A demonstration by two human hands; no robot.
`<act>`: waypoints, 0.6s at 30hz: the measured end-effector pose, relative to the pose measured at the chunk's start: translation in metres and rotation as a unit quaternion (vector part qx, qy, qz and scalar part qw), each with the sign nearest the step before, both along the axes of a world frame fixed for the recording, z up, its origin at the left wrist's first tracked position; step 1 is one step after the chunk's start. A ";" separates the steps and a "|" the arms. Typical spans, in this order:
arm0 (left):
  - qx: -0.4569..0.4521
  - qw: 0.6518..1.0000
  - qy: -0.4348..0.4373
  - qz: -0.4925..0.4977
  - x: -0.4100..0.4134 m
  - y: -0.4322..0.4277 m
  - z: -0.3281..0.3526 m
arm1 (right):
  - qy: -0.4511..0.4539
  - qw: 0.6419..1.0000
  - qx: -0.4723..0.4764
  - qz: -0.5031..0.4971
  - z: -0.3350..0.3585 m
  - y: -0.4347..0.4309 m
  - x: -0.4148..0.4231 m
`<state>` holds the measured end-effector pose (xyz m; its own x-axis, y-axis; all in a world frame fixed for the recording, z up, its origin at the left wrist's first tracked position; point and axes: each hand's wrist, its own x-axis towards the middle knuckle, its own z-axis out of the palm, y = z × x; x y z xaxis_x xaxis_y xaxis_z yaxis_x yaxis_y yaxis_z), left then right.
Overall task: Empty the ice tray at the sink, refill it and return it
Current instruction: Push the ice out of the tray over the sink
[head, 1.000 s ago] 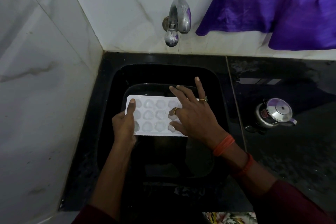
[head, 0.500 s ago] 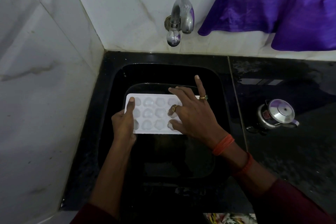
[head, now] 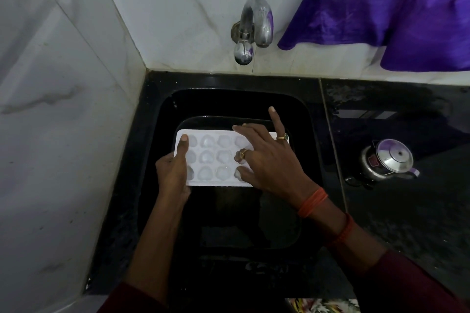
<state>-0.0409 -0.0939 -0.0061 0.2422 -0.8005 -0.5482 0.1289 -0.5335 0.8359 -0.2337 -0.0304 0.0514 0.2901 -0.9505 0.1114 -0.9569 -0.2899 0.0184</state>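
Observation:
A white ice tray (head: 215, 157) with rounded cells is held level over the black sink (head: 229, 101), below the tap. My left hand (head: 173, 170) grips the tray's left end, thumb lying on top. My right hand (head: 267, 157) rests on the tray's right part with fingers spread; one finger with a ring curls down onto a cell, and another points up off the tray. The right end of the tray is hidden under that hand. The cells show pale contents; I cannot tell ice from water.
A chrome tap (head: 254, 28) juts from the white tiled wall above the sink; no water runs. A purple cloth (head: 381, 7) hangs at the upper right. A small steel pot with lid (head: 386, 160) stands on the dark counter to the right. A tiled wall closes the left side.
Almost nothing differs: both hands stay on the tray, and the view has shifted slightly.

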 end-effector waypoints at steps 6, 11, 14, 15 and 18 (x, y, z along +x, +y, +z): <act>0.002 1.000 -0.004 -0.006 0.000 0.001 -0.001 | 0.017 0.999 0.031 0.002 -0.002 0.001 0.000; 0.003 1.000 -0.005 -0.004 0.001 0.001 -0.001 | -0.027 0.999 -0.017 0.002 -0.002 0.003 -0.003; 0.002 1.000 -0.005 -0.003 0.001 0.001 -0.001 | -0.030 0.999 -0.011 -0.007 -0.003 0.004 -0.003; 0.003 1.000 -0.005 -0.003 0.001 0.001 -0.001 | -0.024 1.000 0.001 -0.010 -0.003 0.004 -0.003; 0.000 1.000 -0.007 -0.007 0.001 0.002 -0.002 | -0.014 0.999 0.027 -0.013 -0.006 0.007 -0.003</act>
<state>-0.0395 -0.0917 -0.0077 0.2387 -0.8043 -0.5442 0.1099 -0.5345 0.8380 -0.2364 -0.0231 0.0457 0.2635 -0.9623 0.0674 -0.9638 -0.2655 -0.0234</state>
